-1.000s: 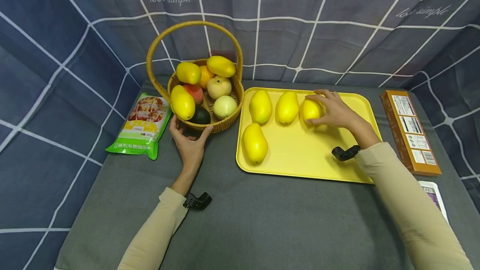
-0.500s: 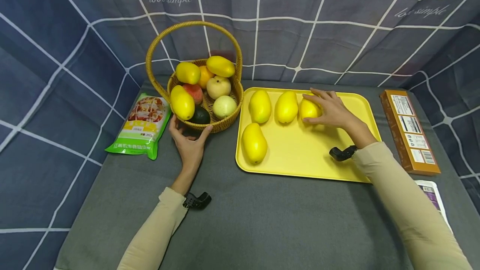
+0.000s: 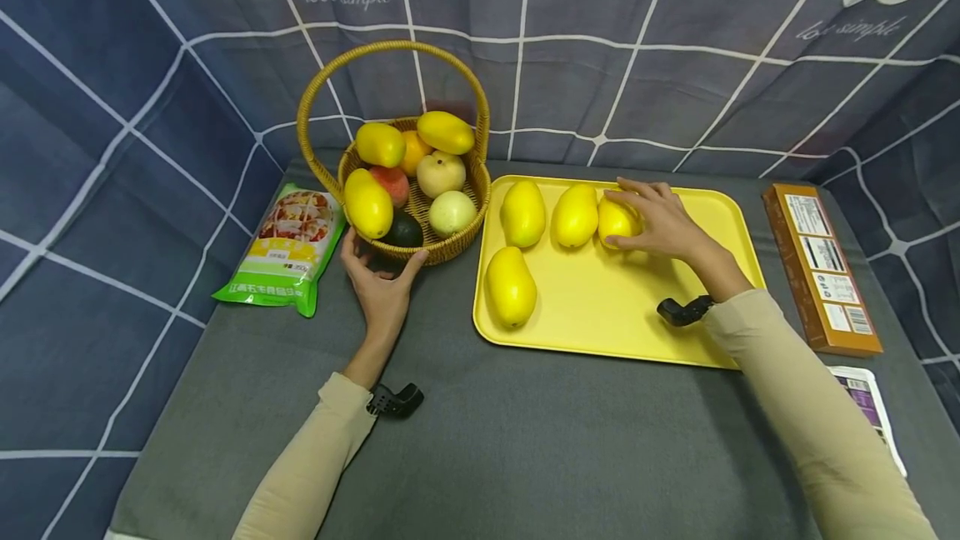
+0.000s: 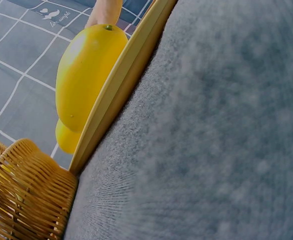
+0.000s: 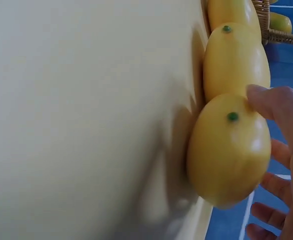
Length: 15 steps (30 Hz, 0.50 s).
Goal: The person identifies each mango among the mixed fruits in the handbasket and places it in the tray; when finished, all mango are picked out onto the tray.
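At the basket's front wall is my left hand (image 3: 380,294), its thumb and fingers spread around the curve and holding it. The wicker basket (image 3: 457,250) carries yellow mangoes, a red peach (image 3: 392,185), an orange, a dark avocado (image 3: 405,231) and pale round fruit. My right hand (image 3: 660,223) grips the rightmost mango (image 3: 617,222) on the yellow tray (image 3: 600,307), thumb on the near side and fingers on the far side. That mango touches the middle mango (image 3: 575,215) beside it. In the right wrist view, the thumb rests on the gripped mango (image 5: 229,155).
Another mango (image 3: 523,213) lies in the tray's back left corner, with one more mango (image 3: 512,286) in front of it. A green food packet (image 3: 288,248) lies left of the basket. Right of the tray are a brown box (image 3: 821,269) and a white-edged pack (image 3: 870,407).
My right hand has shifted slightly left with its mango, closing the small gap to the middle mango. The left hand and basket stay in place.
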Each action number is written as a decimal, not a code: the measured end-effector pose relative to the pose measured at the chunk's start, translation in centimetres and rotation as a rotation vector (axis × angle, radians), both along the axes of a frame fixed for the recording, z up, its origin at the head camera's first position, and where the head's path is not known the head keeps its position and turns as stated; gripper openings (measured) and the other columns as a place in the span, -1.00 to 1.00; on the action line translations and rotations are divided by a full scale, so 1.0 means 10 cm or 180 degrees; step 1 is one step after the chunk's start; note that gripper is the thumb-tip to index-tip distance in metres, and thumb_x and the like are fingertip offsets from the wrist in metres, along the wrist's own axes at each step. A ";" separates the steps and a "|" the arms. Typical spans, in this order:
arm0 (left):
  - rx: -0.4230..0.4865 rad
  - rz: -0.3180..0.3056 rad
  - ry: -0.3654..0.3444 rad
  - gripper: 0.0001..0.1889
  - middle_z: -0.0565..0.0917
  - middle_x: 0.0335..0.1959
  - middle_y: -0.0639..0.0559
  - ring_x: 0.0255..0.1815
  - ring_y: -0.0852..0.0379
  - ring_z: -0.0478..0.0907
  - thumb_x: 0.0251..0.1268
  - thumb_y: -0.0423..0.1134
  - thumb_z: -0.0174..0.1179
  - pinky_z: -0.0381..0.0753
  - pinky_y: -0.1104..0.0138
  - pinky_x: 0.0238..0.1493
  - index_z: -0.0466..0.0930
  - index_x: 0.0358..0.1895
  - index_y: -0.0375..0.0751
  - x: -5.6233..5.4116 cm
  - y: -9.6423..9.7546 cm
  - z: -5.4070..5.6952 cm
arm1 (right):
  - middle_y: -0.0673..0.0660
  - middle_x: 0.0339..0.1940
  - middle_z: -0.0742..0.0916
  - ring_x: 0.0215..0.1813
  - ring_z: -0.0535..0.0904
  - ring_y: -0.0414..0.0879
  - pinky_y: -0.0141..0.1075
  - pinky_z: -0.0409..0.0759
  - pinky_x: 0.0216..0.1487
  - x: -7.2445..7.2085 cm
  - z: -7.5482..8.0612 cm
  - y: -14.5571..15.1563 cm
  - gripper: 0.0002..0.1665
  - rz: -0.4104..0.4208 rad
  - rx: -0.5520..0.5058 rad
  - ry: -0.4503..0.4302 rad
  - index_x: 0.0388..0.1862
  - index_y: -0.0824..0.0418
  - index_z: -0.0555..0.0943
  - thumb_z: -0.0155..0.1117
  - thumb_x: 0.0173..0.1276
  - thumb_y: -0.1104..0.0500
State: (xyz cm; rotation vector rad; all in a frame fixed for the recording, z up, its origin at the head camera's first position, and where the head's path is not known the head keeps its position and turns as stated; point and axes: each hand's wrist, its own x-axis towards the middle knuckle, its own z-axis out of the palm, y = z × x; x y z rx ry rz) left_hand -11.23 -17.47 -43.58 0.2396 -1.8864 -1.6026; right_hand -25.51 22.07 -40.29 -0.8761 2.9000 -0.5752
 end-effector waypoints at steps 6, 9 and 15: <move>0.0024 -0.0014 0.0029 -0.01 0.16 0.43 -0.28 0.26 -0.25 0.27 0.02 -0.39 0.48 0.35 -0.11 -0.13 -0.02 0.47 -0.36 0.00 0.02 0.01 | 0.23 0.52 0.32 0.31 0.21 0.28 0.27 0.15 0.22 0.05 0.14 -0.14 -0.12 0.0154 -0.0267 0.0277 0.43 0.10 0.39 0.51 0.14 -0.02; 0.0024 0.0015 0.0011 -0.01 0.17 0.43 -0.27 0.25 -0.25 0.27 0.02 -0.40 0.47 0.34 -0.09 -0.14 -0.01 0.47 -0.36 0.00 0.02 0.02 | 0.21 0.51 0.34 0.34 0.22 0.27 0.27 0.15 0.24 0.07 0.25 -0.33 -0.12 0.0343 -0.0398 0.0430 0.45 0.04 0.38 0.51 0.15 -0.02; 0.0006 0.0038 -0.0010 -0.01 0.17 0.43 -0.27 0.23 -0.26 0.27 0.03 -0.39 0.47 0.34 -0.07 -0.15 -0.01 0.47 -0.36 0.01 0.01 0.01 | 0.18 0.52 0.33 0.35 0.25 0.22 0.21 0.19 0.29 0.14 0.50 -0.87 -0.12 0.0818 -0.0527 0.0542 0.46 0.03 0.37 0.49 0.17 -0.04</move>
